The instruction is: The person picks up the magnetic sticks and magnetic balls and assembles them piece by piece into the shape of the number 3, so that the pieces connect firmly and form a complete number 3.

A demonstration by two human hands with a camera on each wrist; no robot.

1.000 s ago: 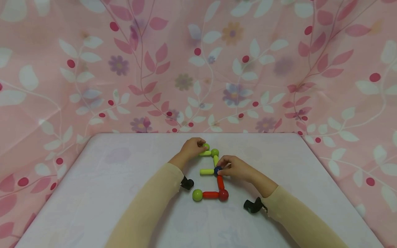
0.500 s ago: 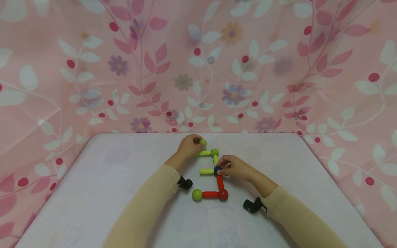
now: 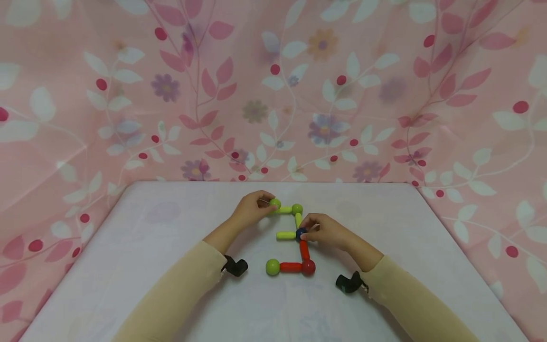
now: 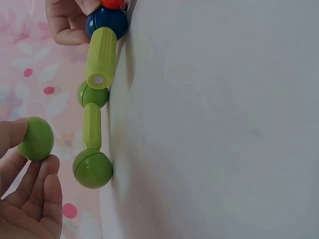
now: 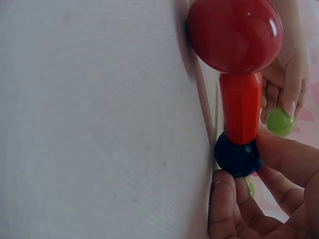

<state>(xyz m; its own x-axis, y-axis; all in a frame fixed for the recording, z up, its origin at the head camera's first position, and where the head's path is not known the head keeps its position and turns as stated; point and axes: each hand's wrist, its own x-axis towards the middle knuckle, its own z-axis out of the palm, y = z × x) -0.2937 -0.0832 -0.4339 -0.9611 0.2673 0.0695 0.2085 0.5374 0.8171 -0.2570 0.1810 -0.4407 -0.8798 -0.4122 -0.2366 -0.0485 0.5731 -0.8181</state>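
Note:
A toy figure of balls and rods lies on the table. My left hand (image 3: 252, 210) pinches a loose green ball (image 4: 37, 138) between thumb and fingers, a gap apart from the figure. Thumb and fingertips of my right hand (image 3: 326, 232) hold the dark blue ball (image 5: 238, 155) in the figure's middle. From it a yellow-green rod (image 3: 286, 235) points left with its end bare. Another rod runs up to a green corner ball (image 3: 297, 209). A further yellow-green rod (image 4: 92, 127) ends in a green ball (image 4: 92, 168), which the left hand hides in the head view.
Below the blue ball, a red rod (image 3: 304, 250) leads to a red ball (image 3: 308, 267). A second red rod (image 3: 291, 267) joins that to a green ball (image 3: 272, 267). The white table (image 3: 107, 285) meets a pink floral cloth (image 3: 256, 95) behind.
My left hand has lifted a little, then come back lower and further left with the green ball. The right hand stays at the blue ball; the figure looks unmoved.

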